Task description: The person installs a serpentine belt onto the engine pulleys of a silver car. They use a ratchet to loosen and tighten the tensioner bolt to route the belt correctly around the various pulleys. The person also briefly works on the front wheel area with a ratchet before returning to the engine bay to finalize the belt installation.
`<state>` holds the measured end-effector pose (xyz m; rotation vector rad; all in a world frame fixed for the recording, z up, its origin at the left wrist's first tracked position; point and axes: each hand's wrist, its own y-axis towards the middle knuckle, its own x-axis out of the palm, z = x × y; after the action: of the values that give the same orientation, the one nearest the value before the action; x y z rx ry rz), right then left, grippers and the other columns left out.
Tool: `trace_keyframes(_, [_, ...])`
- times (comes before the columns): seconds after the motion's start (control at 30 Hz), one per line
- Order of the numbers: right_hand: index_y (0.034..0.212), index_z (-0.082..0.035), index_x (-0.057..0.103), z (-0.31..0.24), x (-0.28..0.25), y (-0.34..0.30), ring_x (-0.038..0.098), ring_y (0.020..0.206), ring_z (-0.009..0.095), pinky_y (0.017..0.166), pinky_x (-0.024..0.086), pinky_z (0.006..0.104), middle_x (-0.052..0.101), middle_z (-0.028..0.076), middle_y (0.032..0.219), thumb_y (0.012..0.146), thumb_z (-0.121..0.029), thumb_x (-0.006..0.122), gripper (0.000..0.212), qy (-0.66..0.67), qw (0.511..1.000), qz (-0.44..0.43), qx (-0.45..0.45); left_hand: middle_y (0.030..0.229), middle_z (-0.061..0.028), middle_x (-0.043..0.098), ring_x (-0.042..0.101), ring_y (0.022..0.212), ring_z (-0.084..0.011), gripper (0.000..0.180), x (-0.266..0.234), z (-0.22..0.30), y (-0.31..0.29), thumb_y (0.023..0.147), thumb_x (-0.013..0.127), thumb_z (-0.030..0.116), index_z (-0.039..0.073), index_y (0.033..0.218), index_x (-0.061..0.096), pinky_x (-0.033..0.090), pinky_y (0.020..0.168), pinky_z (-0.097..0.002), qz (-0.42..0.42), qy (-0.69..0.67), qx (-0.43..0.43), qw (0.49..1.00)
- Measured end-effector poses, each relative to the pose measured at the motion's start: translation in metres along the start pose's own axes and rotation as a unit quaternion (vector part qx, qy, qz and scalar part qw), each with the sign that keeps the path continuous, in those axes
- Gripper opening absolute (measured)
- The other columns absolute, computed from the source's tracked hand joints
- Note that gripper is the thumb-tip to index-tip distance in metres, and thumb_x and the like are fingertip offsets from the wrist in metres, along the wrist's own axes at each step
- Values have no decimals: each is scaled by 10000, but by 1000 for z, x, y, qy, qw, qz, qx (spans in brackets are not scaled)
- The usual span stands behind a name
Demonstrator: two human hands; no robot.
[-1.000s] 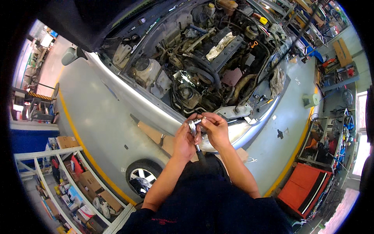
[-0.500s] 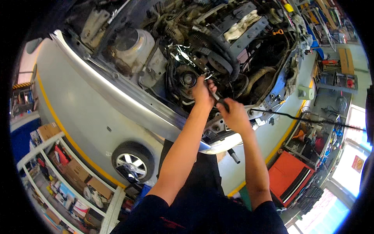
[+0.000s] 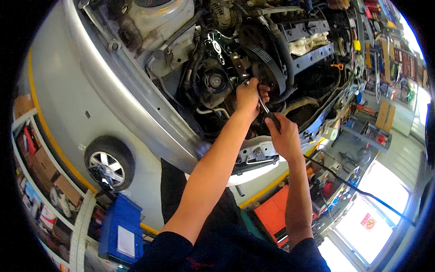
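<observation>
Both my hands are inside the open engine bay (image 3: 176, 102) of a silver car. My right hand (image 3: 286, 138) is wrapped round the black handle of a ratchet wrench (image 3: 264, 108). Its chrome shaft runs up and left to my left hand (image 3: 249, 99), whose fingers are closed about the head end. What the head sits on is hidden by those fingers. Just left of my left hand is a round pulley-like part (image 3: 215, 81). A ribbed belt (image 3: 267, 61) curves past on the right, next to a thick black hose (image 3: 284, 59).
The silver fender (image 3: 131, 106) borders the bay on the left. A loose wheel (image 3: 111, 163) and a blue box (image 3: 120, 229) are on the floor side. Shelving (image 3: 77, 226) stands far left, a red tool cabinet (image 3: 274, 208) right. A dark cable (image 3: 358, 188) crosses at right.
My view has turned and come closer to the engine bay, so the wheel and cabinet sit further left. Both hands keep their hold on the ratchet wrench.
</observation>
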<state>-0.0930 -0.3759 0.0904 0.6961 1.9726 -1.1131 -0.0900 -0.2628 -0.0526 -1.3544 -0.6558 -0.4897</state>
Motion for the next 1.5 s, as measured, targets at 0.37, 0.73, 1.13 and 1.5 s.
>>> trace_keyframes(0.37, [1117,5,647,-77,-32,5,684,879,491,803,542,553,714,265,911,960,-193,639,253,-137,989,3,-50,791,-121,677,605,574,-187,338,-4,2,9,1061,572,350,23,1018,643,495,481,-304,8,-90,-118,989])
trace_keyframes(0.73, [975,61,625,-76,-24,33,661,911,536,825,529,592,681,342,879,973,-249,624,310,-264,953,-145,36,647,-106,620,549,462,-218,218,3,-1,4,971,725,204,9,961,628,459,436,-359,51,-19,-65,996])
trace_keyframes(1.13, [925,44,623,-60,-21,28,644,841,507,726,490,540,663,290,841,948,-220,689,274,-189,975,-114,15,622,-118,610,586,427,-235,208,11,-5,6,949,734,150,-10,947,601,472,379,-394,111,8,-61,992])
trace_keyframes(1.5, [875,25,614,-50,-15,23,459,550,292,550,374,408,530,193,647,964,-256,704,309,-195,977,-61,-65,604,-147,640,659,454,-259,276,9,-1,3,954,713,175,-65,843,634,491,386,-392,90,24,-20,995])
